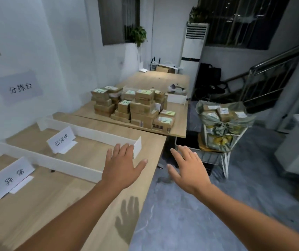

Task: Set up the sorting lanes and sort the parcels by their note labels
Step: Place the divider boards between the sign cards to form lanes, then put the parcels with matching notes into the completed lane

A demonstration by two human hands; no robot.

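Note:
Two white divider strips lie across the near wooden table, marking lanes. A folded paper sign stands between them; a second sign stands in front of the nearer strip. My left hand hovers with fingers spread above the table's right edge, holding nothing. Beyond that edge, my right hand hangs over the floor with straight fingers and nothing in it. A stack of several cardboard parcels with coloured notes sits on the far table.
A wire cart right of the tables carries a bag of more parcels. A white tray stands behind the stack. A paper sign hangs on the left wall. Stairs and a standing air conditioner fill the back right.

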